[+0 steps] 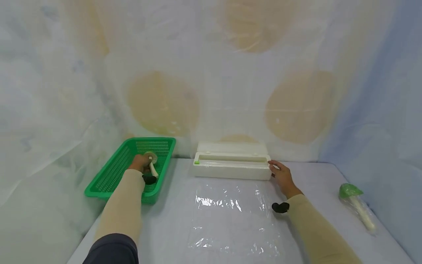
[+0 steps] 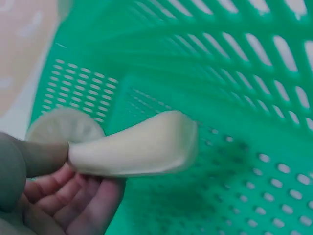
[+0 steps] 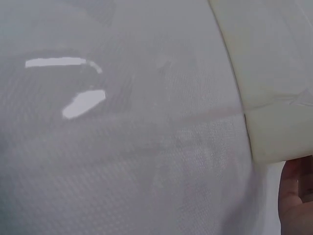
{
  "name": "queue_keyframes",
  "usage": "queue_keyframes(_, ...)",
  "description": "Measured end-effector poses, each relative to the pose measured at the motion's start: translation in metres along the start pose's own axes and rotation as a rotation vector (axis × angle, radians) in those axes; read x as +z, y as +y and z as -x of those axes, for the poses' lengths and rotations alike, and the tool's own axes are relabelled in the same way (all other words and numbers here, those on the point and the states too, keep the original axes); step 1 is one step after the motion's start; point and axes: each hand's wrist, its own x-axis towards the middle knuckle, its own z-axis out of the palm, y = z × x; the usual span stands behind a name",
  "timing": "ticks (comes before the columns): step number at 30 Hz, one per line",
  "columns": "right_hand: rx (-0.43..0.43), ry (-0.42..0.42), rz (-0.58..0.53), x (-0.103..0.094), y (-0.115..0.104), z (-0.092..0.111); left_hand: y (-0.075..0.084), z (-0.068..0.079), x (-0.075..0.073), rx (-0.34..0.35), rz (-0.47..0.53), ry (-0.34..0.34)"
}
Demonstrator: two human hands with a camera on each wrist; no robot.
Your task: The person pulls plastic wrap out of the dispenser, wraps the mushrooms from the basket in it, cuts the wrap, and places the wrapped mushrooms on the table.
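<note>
My left hand [image 1: 141, 164] is over the green basket [image 1: 112, 170], pinching a pale mushroom [image 1: 153, 169] by its stem between thumb and fingers. In the left wrist view the mushroom's thick stem end [image 2: 151, 144] points away from the hand [image 2: 63, 191], and its round gilled cap [image 2: 66, 127] is partly behind the thumb. My right hand [image 1: 283, 178] touches the right end of a long white cling film box [image 1: 232, 172] with its lid up. A sheet of clear film [image 1: 230, 220] lies flat on the table before the box. The right wrist view shows only some fingers [image 3: 288, 196] beside the box corner.
At the table's right side lies a thing with a green top and a white stalk [image 1: 361, 211], wrapped in clear plastic. A white cloth [image 1: 174, 227] covers the table. Pale sheeting with yellow circles [image 1: 165, 104] hangs behind and along both sides.
</note>
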Motion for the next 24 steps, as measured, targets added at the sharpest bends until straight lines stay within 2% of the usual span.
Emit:
queue_keyframes(3, 0.0, 0.004, 0.002, -0.002, -0.002, -0.001, 0.012, 0.001, -0.004, 0.078, -0.025, -0.006)
queue_keyframes(8, 0.02, 0.014, 0.029, -0.003, -0.007, -0.004, 0.038, 0.014, -0.009, 0.252, -0.227, 0.04)
queue_keyframes(12, 0.025, 0.001, 0.067, -0.003, -0.012, -0.005, 0.059, 0.026, -0.005, 0.38, -0.36, 0.045)
queue_keyframes(17, 0.003, -0.018, 0.096, -0.005, -0.014, -0.007, 0.076, 0.041, 0.013, 0.518, -0.425, 0.009)
queue_keyframes(24, 0.024, -0.035, 0.078, -0.006, -0.007, -0.006, 0.081, 0.068, 0.054, 0.642, -0.415, -0.05)
